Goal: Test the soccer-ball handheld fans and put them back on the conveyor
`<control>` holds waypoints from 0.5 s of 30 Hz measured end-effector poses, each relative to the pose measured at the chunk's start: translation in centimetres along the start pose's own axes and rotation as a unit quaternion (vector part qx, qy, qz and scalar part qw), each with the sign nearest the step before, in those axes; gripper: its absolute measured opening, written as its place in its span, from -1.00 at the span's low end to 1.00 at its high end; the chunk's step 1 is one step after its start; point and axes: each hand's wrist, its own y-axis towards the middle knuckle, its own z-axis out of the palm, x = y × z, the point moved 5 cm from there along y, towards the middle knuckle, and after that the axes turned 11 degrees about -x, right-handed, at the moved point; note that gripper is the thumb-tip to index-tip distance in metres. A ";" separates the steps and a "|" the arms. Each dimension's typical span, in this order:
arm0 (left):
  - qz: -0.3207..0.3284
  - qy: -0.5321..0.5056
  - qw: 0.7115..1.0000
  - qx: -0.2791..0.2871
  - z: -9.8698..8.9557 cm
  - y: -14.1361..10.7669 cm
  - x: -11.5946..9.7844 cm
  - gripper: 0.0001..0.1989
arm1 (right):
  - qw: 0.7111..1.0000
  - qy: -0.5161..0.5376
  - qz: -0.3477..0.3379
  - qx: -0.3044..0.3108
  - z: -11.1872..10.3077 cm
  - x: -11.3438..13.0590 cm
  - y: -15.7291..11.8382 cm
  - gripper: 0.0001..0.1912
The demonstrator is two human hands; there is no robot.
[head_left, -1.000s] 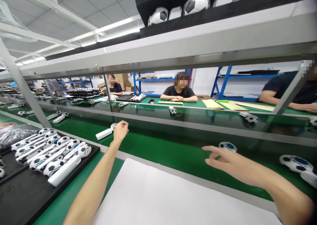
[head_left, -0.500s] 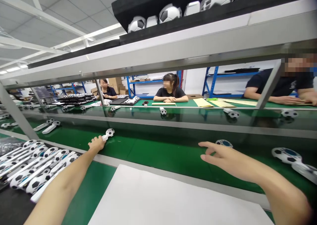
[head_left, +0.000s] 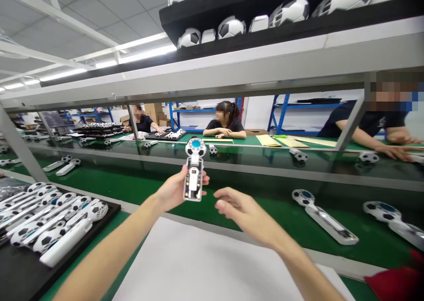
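Held upright in my left hand (head_left: 174, 188) is a white device with a football-patterned head (head_left: 194, 177); its handle shows open inner parts and its head a blue disc. Just right of it, my right hand (head_left: 235, 206) hangs in the air with fingers apart and nothing in them. Under both hands lies a white sheet (head_left: 198, 261). Beyond the sheet runs the green belt (head_left: 132, 195), bearing another such device (head_left: 326, 217) on the right.
A black tray (head_left: 43, 279) of several football-headed devices stands at the left. Above the belt runs a grey metal beam (head_left: 212, 80) with slanted posts. Three people sit across the line. Red cloth (head_left: 394, 283) lies at the lower right.
My left hand has lifted the device off the belt and brought it to the middle, turned upright. My right hand has moved left towards it, uncovering a device on the belt.
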 end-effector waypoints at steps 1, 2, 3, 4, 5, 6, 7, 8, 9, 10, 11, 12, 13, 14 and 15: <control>0.012 -0.044 0.998 0.035 2.3 -0.6 -0.4 -0.42 | 0.998 0.067 -0.019 0.008 0.8 0.8 -0.3 -0.54; 0.015 -0.064 0.995 0.073 4.4 -1.1 -0.6 -0.40 | 0.991 0.129 -0.033 0.006 1.3 1.5 -0.6 -0.54; 0.018 -0.067 0.993 0.095 6.1 -1.5 -0.7 -0.38 | 0.982 0.183 -0.041 -0.007 1.6 2.0 -0.9 -0.54; 0.020 -0.059 0.992 0.108 7.5 -1.7 -0.6 -0.34 | 0.973 0.226 -0.040 -0.030 1.5 2.3 -1.2 -0.55; 0.022 -0.049 0.992 0.115 8.6 -1.9 -0.5 -0.32 | 0.963 0.260 -0.033 -0.056 1.4 2.5 -1.4 -0.56; 0.025 -0.041 0.992 0.116 9.3 -2.0 -0.5 -0.31 | 0.955 0.284 -0.025 -0.080 1.1 2.5 -1.6 -0.57; 0.028 -0.036 0.992 0.118 9.8 -2.1 -0.5 -0.32 | 0.949 0.298 -0.020 -0.098 0.8 2.6 -1.8 -0.58; 0.032 -0.034 0.991 0.122 10.1 -2.2 -0.5 -0.34 | 0.946 0.303 -0.019 -0.109 0.5 2.7 -1.9 -0.60; 0.037 -0.035 0.990 0.132 10.3 -2.3 -0.6 -0.36 | 0.945 0.304 -0.021 -0.115 0.3 2.8 -2.0 -0.62; 0.041 -0.039 0.988 0.143 10.3 -2.4 -0.8 -0.37 | 0.947 0.301 -0.023 -0.114 0.2 2.8 -2.1 -0.65; 0.046 -0.045 0.987 0.147 10.1 -2.5 -1.0 -0.37 | 0.950 0.291 -0.025 -0.111 0.2 2.8 -2.1 -0.68; 0.056 -0.056 0.987 0.141 9.8 -2.5 -1.3 -0.39 | 0.956 0.274 -0.024 -0.105 0.2 2.7 -2.1 -0.70; 0.065 -0.068 0.987 0.130 9.4 -2.5 -1.6 -0.40 | 0.964 0.247 -0.022 -0.096 0.4 2.7 -2.1 -0.70; 0.071 -0.081 0.988 0.113 8.9 -2.5 -1.9 -0.41 | 0.974 0.210 -0.021 -0.085 0.6 2.6 -2.1 -0.69; 0.076 -0.098 0.988 0.091 8.4 -2.4 -2.1 -0.42 | 0.983 0.166 -0.026 -0.078 0.8 2.5 -2.1 -0.67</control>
